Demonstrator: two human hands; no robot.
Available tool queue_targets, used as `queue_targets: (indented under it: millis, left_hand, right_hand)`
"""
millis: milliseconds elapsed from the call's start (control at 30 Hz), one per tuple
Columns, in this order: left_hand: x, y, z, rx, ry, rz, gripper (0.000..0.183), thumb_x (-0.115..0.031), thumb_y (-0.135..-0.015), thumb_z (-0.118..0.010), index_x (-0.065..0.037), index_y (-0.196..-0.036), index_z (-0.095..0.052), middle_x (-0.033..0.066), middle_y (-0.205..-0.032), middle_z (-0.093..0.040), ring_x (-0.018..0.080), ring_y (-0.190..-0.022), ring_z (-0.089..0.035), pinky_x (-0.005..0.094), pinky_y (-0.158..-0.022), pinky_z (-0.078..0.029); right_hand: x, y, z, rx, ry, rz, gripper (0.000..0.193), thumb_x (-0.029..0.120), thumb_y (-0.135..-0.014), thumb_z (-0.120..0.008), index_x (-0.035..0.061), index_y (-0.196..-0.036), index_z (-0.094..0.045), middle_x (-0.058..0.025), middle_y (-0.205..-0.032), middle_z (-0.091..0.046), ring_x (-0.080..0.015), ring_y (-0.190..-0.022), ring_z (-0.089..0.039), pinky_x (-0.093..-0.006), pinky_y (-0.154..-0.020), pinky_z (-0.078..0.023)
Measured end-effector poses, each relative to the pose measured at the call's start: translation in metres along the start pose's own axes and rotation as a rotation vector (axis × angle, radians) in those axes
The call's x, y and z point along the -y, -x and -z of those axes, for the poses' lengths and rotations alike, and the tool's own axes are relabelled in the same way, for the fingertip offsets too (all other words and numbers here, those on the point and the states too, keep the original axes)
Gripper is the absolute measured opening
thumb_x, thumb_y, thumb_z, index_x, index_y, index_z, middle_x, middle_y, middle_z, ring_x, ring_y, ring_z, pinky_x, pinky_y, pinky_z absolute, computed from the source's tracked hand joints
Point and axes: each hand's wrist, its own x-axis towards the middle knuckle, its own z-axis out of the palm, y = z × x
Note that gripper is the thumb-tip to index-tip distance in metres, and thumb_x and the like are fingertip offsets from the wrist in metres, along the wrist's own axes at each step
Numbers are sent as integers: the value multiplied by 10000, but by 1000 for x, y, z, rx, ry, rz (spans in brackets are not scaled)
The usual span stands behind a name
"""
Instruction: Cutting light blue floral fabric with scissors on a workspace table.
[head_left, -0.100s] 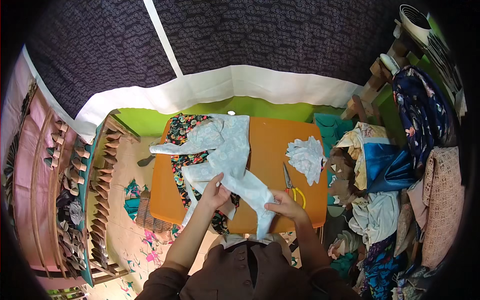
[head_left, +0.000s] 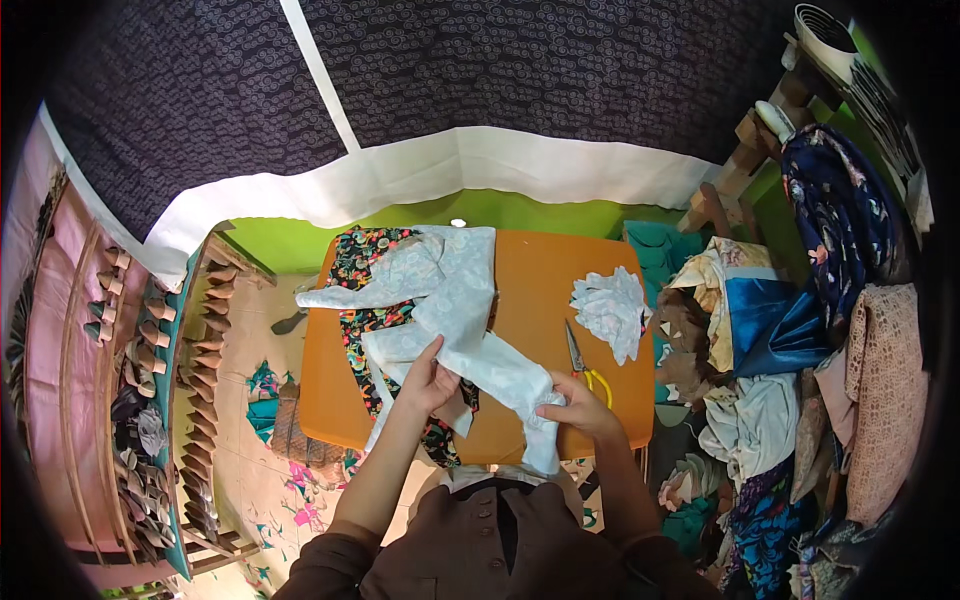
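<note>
A pale blue patterned fabric [head_left: 455,290] spreads across the orange table [head_left: 540,270], its near end hanging over the front edge. My left hand [head_left: 430,384] grips the cloth's edge near the middle, thumb on top. At the lower right, my right hand [head_left: 582,408] pinches a gathered part of the same cloth. Beneath it lies a black fabric with colourful print [head_left: 362,262]. Just beyond my right hand are scissors with yellow handles [head_left: 600,387], blades pointing away from me. Behind them sits a heap of pale cut pieces [head_left: 610,312].
Folded and heaped cloths [head_left: 765,420] crowd the right side, with a blue satin piece [head_left: 770,325] among them. To the left stands a rack of shoe-shaped forms [head_left: 205,370]. Colourful scraps [head_left: 305,500] litter the tiled floor. A dark patterned curtain [head_left: 520,80] hangs at the back.
My right hand has shifted slightly to the right, drawing the near end of the pale blue fabric with it. My left hand stays nearly in place on the cloth.
</note>
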Motion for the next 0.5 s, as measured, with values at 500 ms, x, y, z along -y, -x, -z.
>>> queue_targets:
  millis: [500]
  left_hand:
    - [4, -48, -10, 153, -47, -101, 311, -205, -868, -441, -11, -1111, -445, 118, -1086, -533, 270, -1013, -503, 407, -923, -358]
  right_hand:
    - [-16, 51, -3, -134, -84, -78, 563, 70, -720, -594, -32, -1223, -365, -83, -1145, -473, -155, -1051, -455, -269, -897, -343]
